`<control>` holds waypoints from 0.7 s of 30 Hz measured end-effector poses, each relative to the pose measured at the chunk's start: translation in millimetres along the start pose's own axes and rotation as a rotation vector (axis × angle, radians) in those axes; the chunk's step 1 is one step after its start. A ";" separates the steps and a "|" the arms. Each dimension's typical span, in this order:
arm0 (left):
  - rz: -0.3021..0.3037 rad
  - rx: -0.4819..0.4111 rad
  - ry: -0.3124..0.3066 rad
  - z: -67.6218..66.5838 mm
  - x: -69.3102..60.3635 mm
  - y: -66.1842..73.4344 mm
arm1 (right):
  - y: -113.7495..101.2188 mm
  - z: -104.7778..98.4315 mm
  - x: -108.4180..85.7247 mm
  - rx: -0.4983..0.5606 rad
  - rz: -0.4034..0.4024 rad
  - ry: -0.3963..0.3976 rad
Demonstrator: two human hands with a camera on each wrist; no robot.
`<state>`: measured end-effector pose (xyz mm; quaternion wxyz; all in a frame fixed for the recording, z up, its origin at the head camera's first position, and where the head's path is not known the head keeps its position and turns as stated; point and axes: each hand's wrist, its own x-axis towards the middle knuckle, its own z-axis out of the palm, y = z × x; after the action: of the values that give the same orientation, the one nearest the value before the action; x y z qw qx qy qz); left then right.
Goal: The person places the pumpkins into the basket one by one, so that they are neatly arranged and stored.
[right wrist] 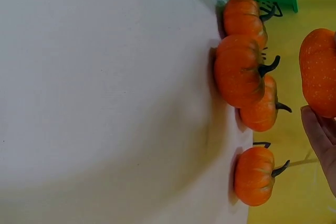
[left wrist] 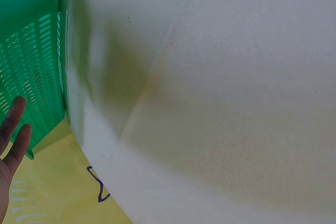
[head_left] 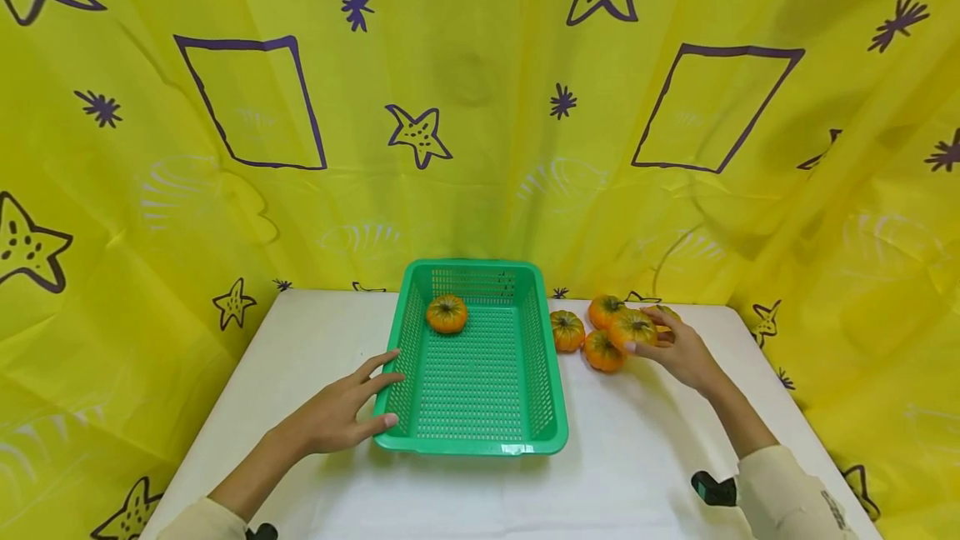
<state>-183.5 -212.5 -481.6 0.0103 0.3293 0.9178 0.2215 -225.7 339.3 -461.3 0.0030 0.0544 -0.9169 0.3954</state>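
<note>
A green plastic basket [head_left: 471, 446] with slotted walls stands on the white table. One small orange pumpkin [head_left: 447, 314] lies inside, toward its far left corner. My left hand [head_left: 336, 413] rests at the basket's left rim, its fingers extended over the edge and the thumb apart from them. To the right of the basket, my right hand [head_left: 684, 352] holds a small pumpkin [head_left: 630, 328] between thumb and fingers. The right wrist view shows this held pumpkin [right wrist: 318, 72] raised off the table, partly cut off by the frame.
Several more pumpkins stand right of the basket: one pumpkin [head_left: 567, 332] close beside its wall, a nearer pumpkin [head_left: 603, 353], a farther pumpkin [head_left: 603, 309], and another pumpkin [right wrist: 254, 176] partly behind my right hand. A yellow patterned curtain [head_left: 480, 207] encloses the white table [head_left: 465, 498].
</note>
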 end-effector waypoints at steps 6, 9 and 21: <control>0.002 0.002 0.001 -0.7 0.0 1.1 | -7.5 0.0 5.3 -0.015 -0.024 0.014; -0.002 -0.002 0.000 -1.2 0.3 1.0 | -15.4 0.5 8.1 -0.004 -0.025 0.013; -0.006 0.004 0.003 -0.6 0.5 1.0 | -41.3 8.1 18.5 0.065 -0.070 -0.023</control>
<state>-183.4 -211.7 -480.6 0.0086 0.3261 0.9193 0.2201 -239.5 303.4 -436.0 0.0047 0.0912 -0.9011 0.4240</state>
